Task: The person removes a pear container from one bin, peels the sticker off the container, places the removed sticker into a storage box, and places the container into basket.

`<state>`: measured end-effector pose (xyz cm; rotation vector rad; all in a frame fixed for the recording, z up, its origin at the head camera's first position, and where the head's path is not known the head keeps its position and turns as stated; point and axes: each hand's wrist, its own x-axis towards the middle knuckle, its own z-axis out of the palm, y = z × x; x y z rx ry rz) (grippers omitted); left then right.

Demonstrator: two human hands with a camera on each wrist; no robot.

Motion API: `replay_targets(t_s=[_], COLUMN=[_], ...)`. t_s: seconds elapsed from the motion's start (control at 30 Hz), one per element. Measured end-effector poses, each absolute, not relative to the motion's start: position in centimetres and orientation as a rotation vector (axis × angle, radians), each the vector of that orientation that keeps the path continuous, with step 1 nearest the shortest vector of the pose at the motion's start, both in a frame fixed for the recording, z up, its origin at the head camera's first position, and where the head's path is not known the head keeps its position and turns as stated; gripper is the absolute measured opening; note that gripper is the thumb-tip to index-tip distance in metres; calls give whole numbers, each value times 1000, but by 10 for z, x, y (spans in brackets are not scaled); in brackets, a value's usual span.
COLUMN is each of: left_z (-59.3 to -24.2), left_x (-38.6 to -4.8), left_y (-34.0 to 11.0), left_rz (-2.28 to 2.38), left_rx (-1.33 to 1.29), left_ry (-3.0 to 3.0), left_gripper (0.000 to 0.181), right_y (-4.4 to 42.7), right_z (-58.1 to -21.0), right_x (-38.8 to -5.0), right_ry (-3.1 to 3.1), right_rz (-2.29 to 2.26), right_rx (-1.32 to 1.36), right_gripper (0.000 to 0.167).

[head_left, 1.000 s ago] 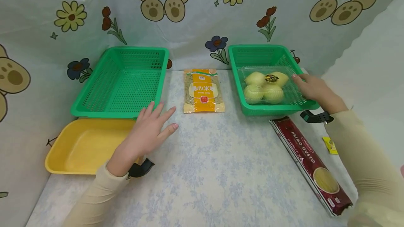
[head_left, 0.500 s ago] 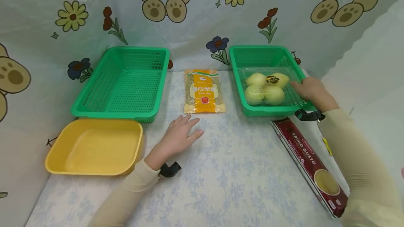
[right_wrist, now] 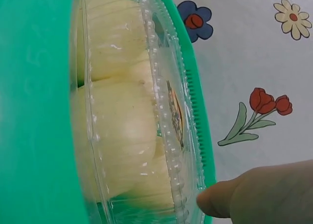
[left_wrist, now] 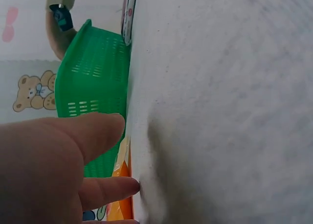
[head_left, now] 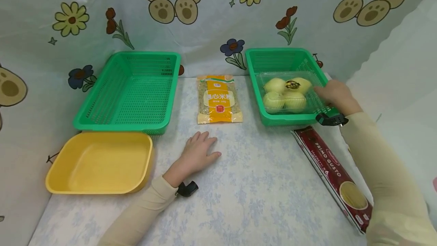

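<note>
My left hand [head_left: 196, 154] is over the patterned tablecloth with its fingers spread, holding nothing. In the left wrist view a fingertip [left_wrist: 132, 186] is at the cloth. Just beyond it lies an orange-and-clear food packet [head_left: 220, 100]. At the right rim of the right green basket [head_left: 285, 119] is my right hand [head_left: 338, 96]. Its thumb side points in over the rim toward a clear plastic box [head_left: 307, 74] of pale yellow-green round fruits [head_left: 295, 101], tilted inside. The right wrist view shows one fingertip [right_wrist: 210, 199] at the box's lid edge. Other right fingers are hidden, so their grip is unclear.
Another green basket [head_left: 123, 127] stands at the back left, with a yellow tub [head_left: 99, 189] in front of it. A dark red spaghetti packet [head_left: 334, 177] lies slanted below the right basket, beside my right sleeve. A printed cloth [head_left: 211, 29] hangs behind.
My left hand has moved right and slightly down, from beside the left basket and tub to the middle of the cloth. My right hand has curled more and shifted slightly; box and baskets stay put.
</note>
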<state>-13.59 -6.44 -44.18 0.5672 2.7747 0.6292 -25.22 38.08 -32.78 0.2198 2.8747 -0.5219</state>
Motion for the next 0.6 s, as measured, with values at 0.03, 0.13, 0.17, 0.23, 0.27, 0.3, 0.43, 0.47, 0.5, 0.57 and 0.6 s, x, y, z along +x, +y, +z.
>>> replay_targets(t_s=[0.03, 0.13, 0.17, 0.23, 0.27, 0.3, 0.43, 0.47, 0.5, 0.57, 0.6], left_z=[-443, -444, -444, -445, -445, -446, -447, -448, -448, -449, -449], left_x=[-135, -133, -133, -132, -132, -132, -132, -132, -132, -131, -131], left_y=[-64, -63, -63, -63, -63, -63, -64, -64, -64, -64, -64], left_rz=[614, 571, 560, 550, 546, 542, 541, 543, 545, 546, 547], left_rx=[575, 593, 597, 601, 600, 598, 603, 607, 612, 622, 626], left_ry=[2782, 2799, 2804, 2810, 2811, 2811, 2808, 2808, 2809, 2809, 2810], left_gripper=[58, 59, 60, 60, 60, 61, 61, 61, 61, 61, 61], right_y=[381, 379, 378, 375, 374, 373, 373, 374, 375, 377, 378], right_z=[-327, -324, -322, -319, -319, -319, -328, -332, -336, -344, -347], right_x=[-252, -251, -251, -250, -249, -248, -244, -242, -240, -236, -234], right_ry=[2872, 2859, 2849, 2830, 2822, 2815, 2859, 2879, 2907, 2951, 2957], right_rz=[-531, -546, -559, -585, -600, -617, -675, -714, -750, -829, -885], right_rx=[220, 213, 213, 220, 221, 218, 250, 262, 277, 343, 378], right_gripper=[52, 48, 47, 46, 46, 45, 61, 72, 81, 93, 94])
